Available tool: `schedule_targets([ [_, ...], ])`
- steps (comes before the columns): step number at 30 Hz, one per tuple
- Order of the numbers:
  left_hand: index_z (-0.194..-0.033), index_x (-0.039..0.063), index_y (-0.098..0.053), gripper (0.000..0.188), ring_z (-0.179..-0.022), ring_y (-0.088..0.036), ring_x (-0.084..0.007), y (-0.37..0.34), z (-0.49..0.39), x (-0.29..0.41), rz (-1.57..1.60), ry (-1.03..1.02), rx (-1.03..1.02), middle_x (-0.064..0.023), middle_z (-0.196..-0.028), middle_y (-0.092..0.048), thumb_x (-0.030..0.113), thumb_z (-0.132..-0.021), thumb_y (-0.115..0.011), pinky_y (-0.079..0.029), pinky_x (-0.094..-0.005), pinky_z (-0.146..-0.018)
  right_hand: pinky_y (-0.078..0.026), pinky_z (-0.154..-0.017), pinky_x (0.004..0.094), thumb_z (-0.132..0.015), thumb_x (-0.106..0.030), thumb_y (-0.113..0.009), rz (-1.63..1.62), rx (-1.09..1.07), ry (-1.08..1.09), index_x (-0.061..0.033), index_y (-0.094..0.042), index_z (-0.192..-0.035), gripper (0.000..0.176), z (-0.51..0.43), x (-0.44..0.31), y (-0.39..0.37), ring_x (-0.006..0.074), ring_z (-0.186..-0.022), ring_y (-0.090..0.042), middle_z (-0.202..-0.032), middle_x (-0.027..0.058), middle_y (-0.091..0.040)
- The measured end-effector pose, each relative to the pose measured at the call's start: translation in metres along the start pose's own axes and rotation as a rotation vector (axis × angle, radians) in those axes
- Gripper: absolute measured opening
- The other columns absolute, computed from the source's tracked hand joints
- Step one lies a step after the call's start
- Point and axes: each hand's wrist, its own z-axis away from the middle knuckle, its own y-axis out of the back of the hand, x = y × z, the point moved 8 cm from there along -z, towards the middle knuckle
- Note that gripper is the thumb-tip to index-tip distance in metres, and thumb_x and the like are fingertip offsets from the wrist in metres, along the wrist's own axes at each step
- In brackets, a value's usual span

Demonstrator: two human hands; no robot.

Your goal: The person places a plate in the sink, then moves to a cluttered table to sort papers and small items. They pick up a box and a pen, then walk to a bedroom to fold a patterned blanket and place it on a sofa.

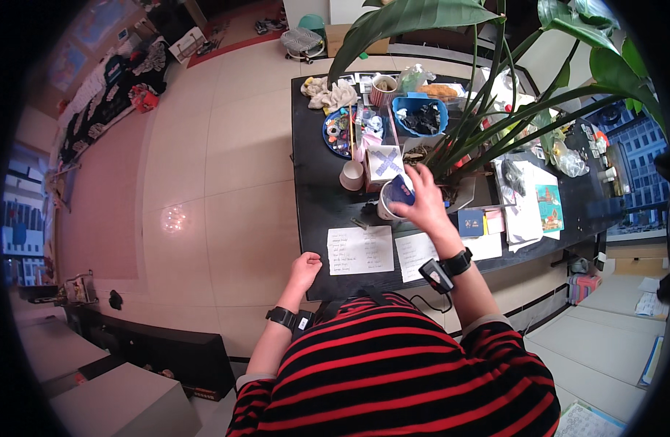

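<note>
My right hand (426, 205) reaches over a white cup (388, 205), its thumb and fingers spread around a dark blue item with reddish marks (403, 190) at the cup's mouth. Whether the fingers grip that item or the cup is not clear. At the table's near left edge rests my left hand (305, 269), fingers curled together, with nothing visible in them. Just right of it lies a sheet of paper with handwriting (361, 251). A second written sheet (415, 255) is partly hidden by my right forearm. A small clip-like object (360, 223) lies above the first sheet.
Behind the cup stand a box with a purple X (384, 164), a paper cup (352, 175), a blue tray of small items (330, 146) and a blue basket (416, 131). Large plant leaves (411, 27) overhang the black table (315, 202). Paper stacks (523, 213) lie right.
</note>
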Motion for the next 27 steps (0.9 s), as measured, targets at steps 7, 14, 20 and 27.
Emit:
schedule_targets([
  [7, -0.097, 0.0, -0.064, 0.02, -0.078, -0.064, -0.0166, -0.009, 0.007, 0.003, -0.046, -0.012, -0.002, -0.0087, -0.084, -0.067, 0.007, -0.078, -0.067, -0.052, -0.0285, -0.074, -0.042, -0.097, 0.0414, -0.065, -0.015, -0.075, 0.054, -0.314, 0.198, -0.007, -0.059, -0.118, 0.056, -0.121, 0.015, -0.051, 0.0353, -0.115, -0.051, -0.127, 0.0152, -0.053],
  [14, -0.098, 0.0, -0.063, 0.021, -0.079, -0.064, -0.0156, 0.003, 0.016, -0.028, 0.09, 0.063, 0.058, -0.0081, -0.085, -0.066, 0.006, -0.078, -0.066, -0.052, -0.0285, -0.074, -0.047, -0.084, 0.0372, -0.062, -0.028, -0.077, 0.087, -0.478, 0.215, -0.0071, -0.064, -0.105, 0.049, -0.145, 0.044, -0.113, 0.0313, -0.097, -0.057, -0.1, 0.0129, -0.06],
  [20, -0.098, 0.0, -0.063, 0.022, -0.079, -0.064, -0.0157, 0.008, 0.02, -0.045, 0.115, 0.11, 0.07, -0.0089, -0.086, -0.067, 0.006, -0.078, -0.066, -0.052, -0.0286, -0.074, -0.047, -0.074, 0.0296, -0.064, -0.02, -0.079, -0.179, -0.706, 0.042, -0.0029, -0.064, -0.093, 0.037, -0.145, 0.052, -0.112, 0.0172, -0.079, -0.058, -0.083, 0.0057, -0.063],
  [27, -0.098, 0.0, -0.064, 0.022, -0.08, -0.064, -0.0163, 0.005, 0.014, -0.023, 0.064, 0.066, 0.038, -0.0092, -0.087, -0.067, 0.006, -0.077, -0.067, -0.052, -0.0288, -0.074, -0.046, -0.071, 0.0252, -0.072, -0.011, -0.075, -0.329, -0.692, -0.024, -0.0015, -0.063, -0.088, 0.022, -0.157, 0.045, -0.074, 0.0097, -0.076, -0.055, -0.08, -0.0002, -0.061],
])
